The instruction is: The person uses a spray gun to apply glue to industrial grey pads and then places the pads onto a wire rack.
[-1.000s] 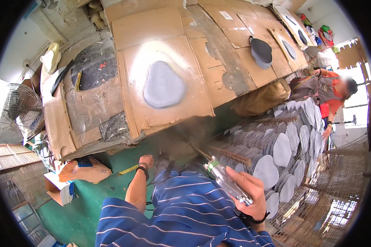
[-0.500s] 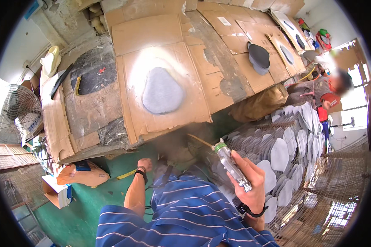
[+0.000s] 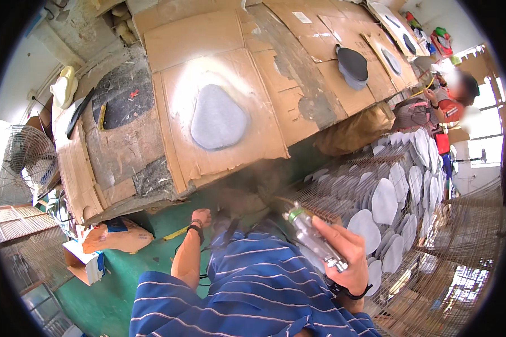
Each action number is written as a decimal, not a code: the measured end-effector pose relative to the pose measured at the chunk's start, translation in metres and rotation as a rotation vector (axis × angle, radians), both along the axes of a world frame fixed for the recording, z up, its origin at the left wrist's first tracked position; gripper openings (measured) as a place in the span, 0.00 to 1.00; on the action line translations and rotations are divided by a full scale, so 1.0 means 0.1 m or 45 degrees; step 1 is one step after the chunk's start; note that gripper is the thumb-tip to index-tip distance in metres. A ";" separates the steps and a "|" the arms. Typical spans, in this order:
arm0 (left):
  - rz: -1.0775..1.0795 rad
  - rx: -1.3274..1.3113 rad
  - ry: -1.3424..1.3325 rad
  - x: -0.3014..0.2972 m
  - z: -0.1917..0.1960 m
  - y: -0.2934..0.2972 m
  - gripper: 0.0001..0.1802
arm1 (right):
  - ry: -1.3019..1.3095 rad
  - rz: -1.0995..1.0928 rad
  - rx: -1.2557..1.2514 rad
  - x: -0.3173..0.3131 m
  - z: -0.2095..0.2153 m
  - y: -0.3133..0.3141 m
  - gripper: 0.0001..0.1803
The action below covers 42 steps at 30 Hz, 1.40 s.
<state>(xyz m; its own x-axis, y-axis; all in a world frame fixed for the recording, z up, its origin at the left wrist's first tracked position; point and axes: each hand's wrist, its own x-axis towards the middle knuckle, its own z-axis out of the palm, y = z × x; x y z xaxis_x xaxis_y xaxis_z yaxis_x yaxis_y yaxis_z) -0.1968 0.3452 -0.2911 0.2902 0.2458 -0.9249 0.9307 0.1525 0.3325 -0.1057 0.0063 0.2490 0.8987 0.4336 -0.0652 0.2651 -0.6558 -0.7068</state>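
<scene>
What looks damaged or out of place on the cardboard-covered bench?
The cardboard is torn and grey with overspray around the grey pad; its front edge is ragged and blackened. The right hand holds a spray gun.

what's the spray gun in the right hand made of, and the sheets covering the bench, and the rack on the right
The silver spray gun in the right hand looks like bare metal: shiny, with bright glints. The brown sheets over the bench look like corrugated cardboard: matt, creased, torn at the edges, dusted with grey overspray. The rack seems to be thin metal wire, dull and brownish, possibly rusted or coated.

Workshop — cardboard-covered bench (image 3: 208, 50); drying racks (image 3: 399, 185)
</scene>
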 end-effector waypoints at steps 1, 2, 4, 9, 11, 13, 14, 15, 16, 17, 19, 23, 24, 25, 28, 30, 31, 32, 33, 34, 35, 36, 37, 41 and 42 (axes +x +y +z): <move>-0.005 -0.012 -0.022 0.02 0.01 -0.02 0.15 | 0.002 -0.003 0.001 0.00 0.01 -0.02 0.42; -0.008 -0.011 -0.019 0.03 0.02 -0.02 0.15 | 0.037 0.020 0.015 -0.01 0.01 -0.04 0.42; -0.011 0.012 -0.105 0.10 0.09 -0.06 0.16 | 0.048 -0.051 0.059 -0.02 0.04 -0.01 0.37; 0.017 -0.041 -0.198 0.25 0.19 -0.09 0.16 | -0.084 -0.239 0.150 -0.10 -0.07 -0.02 0.33; -0.006 -0.008 -0.236 0.32 0.24 -0.11 0.16 | -0.044 -0.214 0.147 -0.16 -0.11 -0.11 0.41; 0.002 -0.001 -0.427 0.42 0.36 -0.10 0.16 | 0.013 -0.193 0.107 -0.19 -0.05 -0.19 0.40; 0.023 0.017 -0.517 0.46 0.42 -0.12 0.16 | 0.063 -0.166 0.067 -0.19 -0.04 -0.20 0.39; 0.019 0.021 -0.513 0.54 0.51 -0.12 0.16 | 0.067 -0.170 0.071 -0.21 -0.05 -0.18 0.39; 0.051 0.072 -0.638 0.61 0.60 -0.14 0.15 | 0.029 -0.298 0.063 -0.22 -0.07 -0.15 0.34; 0.083 0.124 -0.762 0.69 0.69 -0.15 0.15 | -0.008 -0.425 0.054 -0.22 -0.09 -0.10 0.30; 0.158 0.159 -0.878 0.91 0.94 -0.18 0.14 | -0.003 -0.526 0.055 -0.22 -0.09 -0.06 0.30; 0.096 0.521 -0.979 1.47 1.15 -0.02 0.16 | 0.201 -0.242 0.104 -0.23 -0.08 -0.01 0.30; 0.089 0.525 -0.973 1.61 1.15 0.05 0.16 | 0.149 -0.323 0.109 -0.23 -0.08 0.06 0.30; 0.073 0.720 -1.046 1.77 1.14 0.12 0.15 | 0.095 -0.410 0.113 -0.22 -0.08 0.10 0.30; -0.047 1.001 -1.071 2.25 1.18 0.14 0.16 | 0.114 -0.396 0.097 -0.28 -0.09 0.05 0.30; -0.276 1.238 -0.955 2.43 1.19 0.13 0.17 | 0.063 -0.533 0.049 -0.34 -0.11 0.05 0.31; -0.302 1.230 -0.963 2.45 1.18 0.15 0.17 | 0.067 -0.560 0.050 -0.36 -0.09 0.05 0.31; -0.398 1.343 -0.919 2.47 1.17 0.19 0.18 | 0.108 -0.556 0.064 -0.39 -0.06 0.05 0.31; -0.492 1.451 -0.884 2.52 1.18 0.19 0.18 | 0.142 -0.556 0.077 -0.41 -0.04 0.03 0.31; -0.534 1.464 -0.874 2.54 1.19 0.21 0.18 | 0.073 -0.587 0.058 -0.47 -0.09 0.03 0.31; -0.548 1.460 -0.890 2.55 1.21 0.22 0.18 | 0.068 -0.607 0.061 -0.52 -0.12 0.04 0.31; -0.531 1.439 -0.900 2.58 1.26 0.19 0.17 | 0.050 -0.661 0.102 -0.54 -0.15 0.03 0.31; -0.512 1.419 -0.908 2.61 1.31 0.14 0.16 | 0.031 -0.712 0.143 -0.56 -0.18 -0.01 0.31; -0.032 1.180 -1.127 2.85 1.53 -0.24 0.12 | 0.006 -0.604 0.143 -0.61 -0.24 -0.21 0.32; 0.001 1.259 -1.158 2.90 1.36 0.02 0.16 | 0.015 -0.588 0.173 -0.65 -0.23 -0.23 0.32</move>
